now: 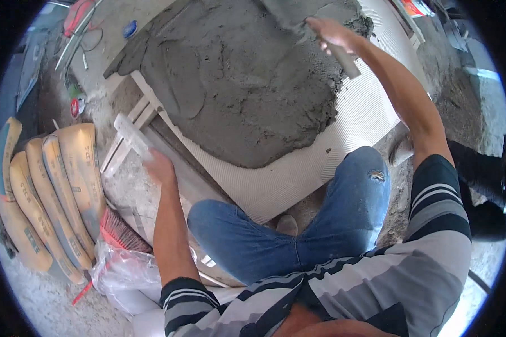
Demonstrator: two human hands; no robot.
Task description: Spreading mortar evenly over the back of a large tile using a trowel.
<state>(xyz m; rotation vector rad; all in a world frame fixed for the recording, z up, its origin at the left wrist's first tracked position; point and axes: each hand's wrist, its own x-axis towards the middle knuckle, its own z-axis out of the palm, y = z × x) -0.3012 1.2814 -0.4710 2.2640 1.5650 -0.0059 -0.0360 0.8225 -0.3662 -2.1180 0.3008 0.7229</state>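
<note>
A thick grey mass of wet mortar [230, 84] covers much of a white, finely ridged sheet [371, 115] in front of my knees. My right hand [336, 35] is closed on a grey trowel-like tool [346, 63] over the mortar's upper right part; the tool's far end is blurred against the mortar. At the left of the sheet, my left hand [158, 165] grips a white, flat, bar-shaped tool [128, 132] above light wooden slats [143, 109]. The left fingers are slightly blurred.
Several tan sacks [76, 157] lie at left, beside a red broom [118, 230] and plastic wrapping [121, 269]. A blue lid [130, 29], red tin [76, 106] and cable [93, 45] lie at upper left. A dark bulky shape [478, 191] is at right.
</note>
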